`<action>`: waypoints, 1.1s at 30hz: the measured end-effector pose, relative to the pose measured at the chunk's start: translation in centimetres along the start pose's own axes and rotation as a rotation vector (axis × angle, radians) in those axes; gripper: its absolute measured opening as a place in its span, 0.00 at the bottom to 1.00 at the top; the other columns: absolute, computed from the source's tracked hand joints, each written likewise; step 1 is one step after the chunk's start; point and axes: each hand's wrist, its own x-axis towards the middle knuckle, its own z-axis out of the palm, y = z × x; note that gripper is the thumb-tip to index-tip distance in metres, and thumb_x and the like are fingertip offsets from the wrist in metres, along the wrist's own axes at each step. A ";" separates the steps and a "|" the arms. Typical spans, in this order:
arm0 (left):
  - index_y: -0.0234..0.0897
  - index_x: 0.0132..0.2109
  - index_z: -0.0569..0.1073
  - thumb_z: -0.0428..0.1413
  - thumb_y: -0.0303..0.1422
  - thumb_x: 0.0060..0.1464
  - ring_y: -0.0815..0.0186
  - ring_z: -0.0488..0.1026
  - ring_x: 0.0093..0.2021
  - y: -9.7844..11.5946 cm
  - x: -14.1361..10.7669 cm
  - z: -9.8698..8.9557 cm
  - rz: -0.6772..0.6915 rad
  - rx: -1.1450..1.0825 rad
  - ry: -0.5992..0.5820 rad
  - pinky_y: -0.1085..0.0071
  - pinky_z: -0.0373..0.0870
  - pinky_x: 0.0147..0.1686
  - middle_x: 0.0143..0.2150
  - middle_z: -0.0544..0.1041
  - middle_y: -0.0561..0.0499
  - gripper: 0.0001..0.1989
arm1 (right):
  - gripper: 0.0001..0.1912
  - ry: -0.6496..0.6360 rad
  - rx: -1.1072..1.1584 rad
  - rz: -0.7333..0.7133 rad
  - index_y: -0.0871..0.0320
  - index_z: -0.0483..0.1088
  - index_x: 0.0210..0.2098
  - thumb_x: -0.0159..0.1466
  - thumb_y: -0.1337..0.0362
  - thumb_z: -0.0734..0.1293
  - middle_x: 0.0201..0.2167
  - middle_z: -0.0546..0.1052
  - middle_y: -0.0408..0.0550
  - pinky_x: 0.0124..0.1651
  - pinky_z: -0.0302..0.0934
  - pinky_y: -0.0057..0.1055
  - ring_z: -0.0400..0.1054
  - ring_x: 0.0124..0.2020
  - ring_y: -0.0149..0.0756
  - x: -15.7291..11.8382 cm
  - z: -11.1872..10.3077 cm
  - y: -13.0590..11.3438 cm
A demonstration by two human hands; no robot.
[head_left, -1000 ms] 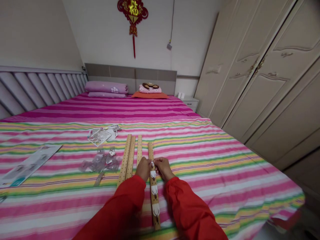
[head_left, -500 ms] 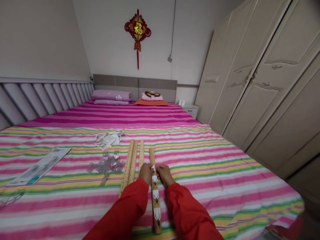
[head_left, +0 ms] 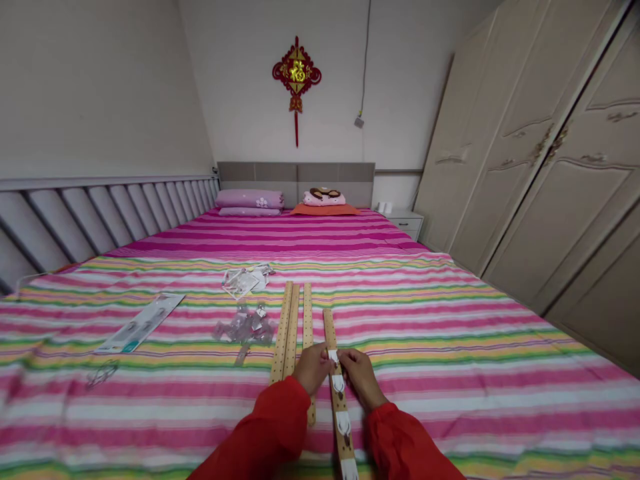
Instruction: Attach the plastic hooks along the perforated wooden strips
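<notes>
A narrow wooden strip with holes [head_left: 329, 328] lies lengthwise on the striped bed in front of me. Several white hooks [head_left: 343, 423] sit in a row along it. At the farthest one, a white hook [head_left: 333, 357], the fingers of both hands meet. My left hand [head_left: 313, 369] pinches its left side, and my right hand [head_left: 361, 375] closes on the right side. Fingertips partly cover this hook, so how firmly it sits on the wood is hidden.
Left of my hands lie more perforated wooden strips [head_left: 307, 313], small clear plastic bags [head_left: 240, 328], white packets [head_left: 247, 280], a long flat package [head_left: 145, 325] and a thin wire-like bundle [head_left: 103, 373]. A bed rail [head_left: 125, 180] runs along the left; a wardrobe [head_left: 525, 153] stands right.
My view has shifted, so the scene sits farther right. Both hands remain at the farthest hook, which now appears flat along the strip.
</notes>
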 end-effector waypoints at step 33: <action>0.38 0.33 0.77 0.51 0.25 0.47 0.50 0.65 0.53 -9.5 1.7 -15.7 0.090 0.632 0.537 0.54 0.62 0.50 0.51 0.73 0.45 0.10 | 0.15 0.028 0.074 -0.057 0.60 0.72 0.24 0.49 0.52 0.69 0.13 0.66 0.37 0.14 0.42 0.24 0.51 0.11 0.24 0.0 -0.1 0.3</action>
